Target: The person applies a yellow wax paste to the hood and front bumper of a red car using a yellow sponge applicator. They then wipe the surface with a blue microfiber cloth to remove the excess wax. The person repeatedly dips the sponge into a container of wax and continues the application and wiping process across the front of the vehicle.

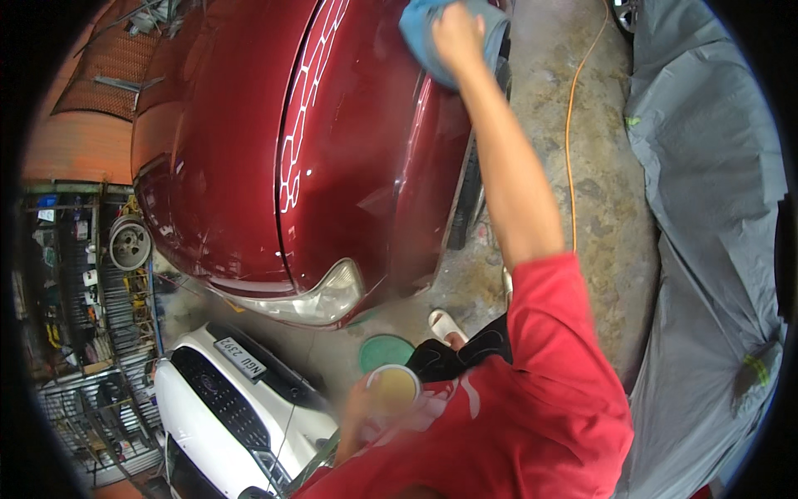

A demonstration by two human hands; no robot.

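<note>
My right arm stretches far forward along the side of a dark red car [357, 125]. At its end my right hand [457, 37] grips a blue cloth [428, 41], which lies against the car's side near its upper edge. Close to my chest, my left hand [356, 412] holds a round tub [394, 389] with a pale rim and something yellowish in it. The fingers of that hand are blurred and partly behind the tub. White line patterns run along the hood gap above the car's headlight [328, 295].
A green round basin or lid [385, 353] lies on the floor near my slippered foot [449, 327]. A white car [224, 416] stands at the lower left, beside cluttered shelves [91, 291]. An orange cord [571, 125] runs along the concrete. Grey sheeting [706, 166] covers something at the right.
</note>
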